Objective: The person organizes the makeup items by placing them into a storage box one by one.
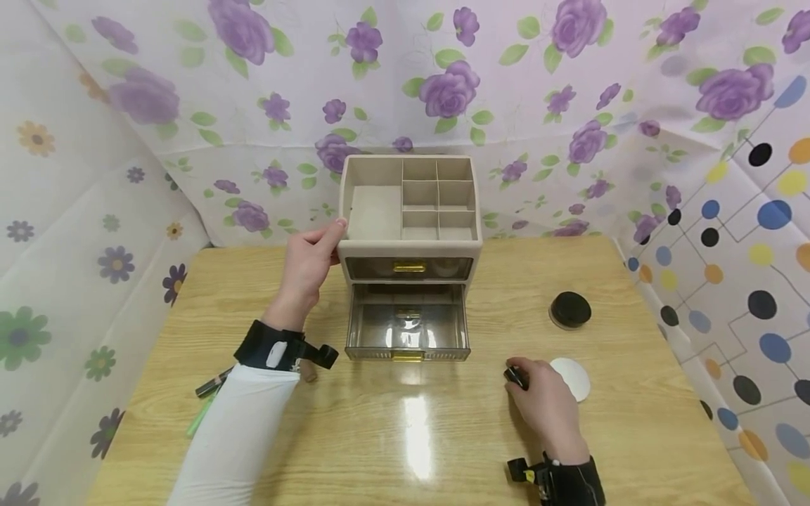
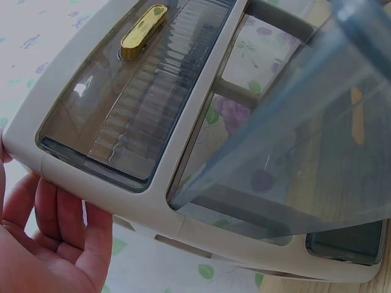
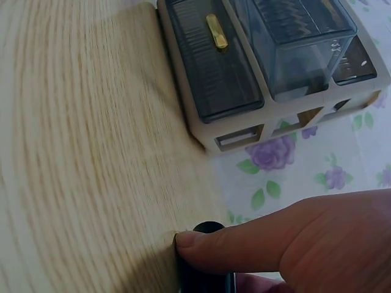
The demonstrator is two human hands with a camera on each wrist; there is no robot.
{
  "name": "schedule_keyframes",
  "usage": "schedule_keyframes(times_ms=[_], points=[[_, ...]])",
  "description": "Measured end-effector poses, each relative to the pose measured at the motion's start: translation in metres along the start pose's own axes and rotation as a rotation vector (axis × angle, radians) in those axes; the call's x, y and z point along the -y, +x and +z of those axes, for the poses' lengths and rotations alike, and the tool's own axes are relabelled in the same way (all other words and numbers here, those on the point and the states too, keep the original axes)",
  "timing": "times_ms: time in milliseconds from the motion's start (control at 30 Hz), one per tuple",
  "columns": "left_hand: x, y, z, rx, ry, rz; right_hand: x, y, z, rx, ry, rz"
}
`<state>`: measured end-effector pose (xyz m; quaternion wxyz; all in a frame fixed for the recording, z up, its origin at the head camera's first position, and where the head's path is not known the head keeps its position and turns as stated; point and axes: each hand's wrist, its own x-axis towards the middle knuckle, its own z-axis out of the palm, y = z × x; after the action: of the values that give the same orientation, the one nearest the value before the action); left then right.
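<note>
A beige desktop drawer organizer [image 1: 411,246] stands at the back middle of the table, with open compartments on top. Its middle drawer [image 1: 380,353], clear grey with a gold handle, is pulled out. The left hand [image 1: 306,263] grips the organizer's left side, thumb on the top edge. Curled fingers [image 2: 64,213] show against that side in the left wrist view. Right of the organizer, low over the table, the right hand [image 1: 547,400] pinches a small black cylindrical item [image 3: 204,278] between thumb and fingers. Its lower part is hidden, and I cannot tell its exact kind.
A round black-lidded jar [image 1: 571,309] sits at the right, with a white round disc [image 1: 572,379] beside the right hand. Near the left forearm lie a dark tube [image 1: 211,383], a green stick [image 1: 201,416] and a partly hidden brown item [image 1: 308,371]. Patterned cloth hangs around the table.
</note>
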<state>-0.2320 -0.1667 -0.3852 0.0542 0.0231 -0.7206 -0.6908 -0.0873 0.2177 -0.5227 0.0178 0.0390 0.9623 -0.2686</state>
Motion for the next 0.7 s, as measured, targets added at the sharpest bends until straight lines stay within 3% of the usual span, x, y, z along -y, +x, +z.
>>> schedule_keyframes(times_ms=[700], points=[[0.0002,0.0002,-0.0010,-0.001,-0.009,0.005,0.0008,-0.0008,0.0021,0.002,-0.009,0.009]])
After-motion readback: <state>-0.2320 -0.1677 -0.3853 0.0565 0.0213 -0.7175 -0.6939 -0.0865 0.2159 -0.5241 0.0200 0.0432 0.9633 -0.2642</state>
